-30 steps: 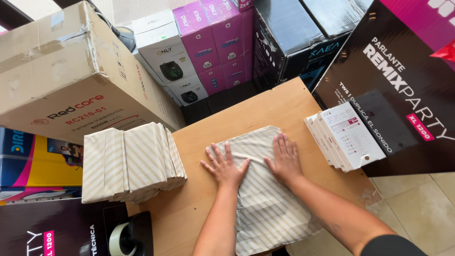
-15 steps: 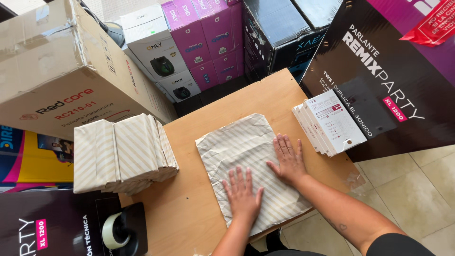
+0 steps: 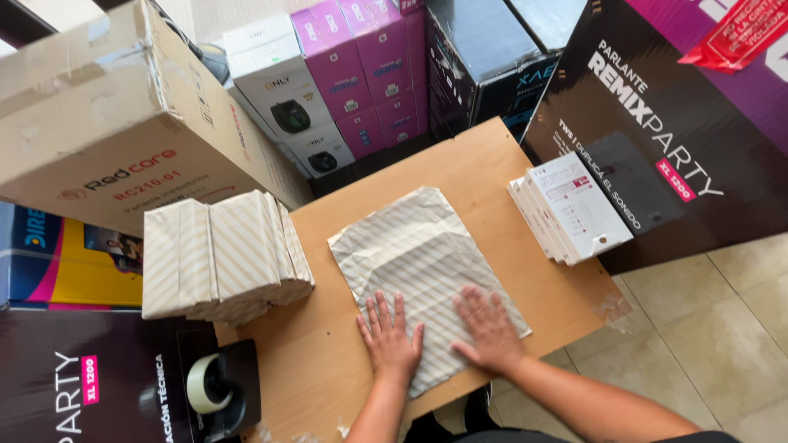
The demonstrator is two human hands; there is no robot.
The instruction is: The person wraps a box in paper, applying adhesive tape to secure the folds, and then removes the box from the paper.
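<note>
In the head view, both hands lie flat with fingers spread, gripping nothing. The left hand point(image 3: 389, 336) and right hand point(image 3: 489, 330) press the near end of a crumpled cream sheet of striped wrapping paper point(image 3: 419, 258) in the middle of the wooden surface point(image 3: 460, 164). Wrapped striped packages point(image 3: 222, 254) stand at the left edge, white flat boxes point(image 3: 574, 209) at the right edge.

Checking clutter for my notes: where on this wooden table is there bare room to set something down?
Bare wood on the table lies beyond the striped wrapping paper, and near the front left, between the left hand and tape dispenser. Crowded: wrapped packages left, white boxes right.
</note>
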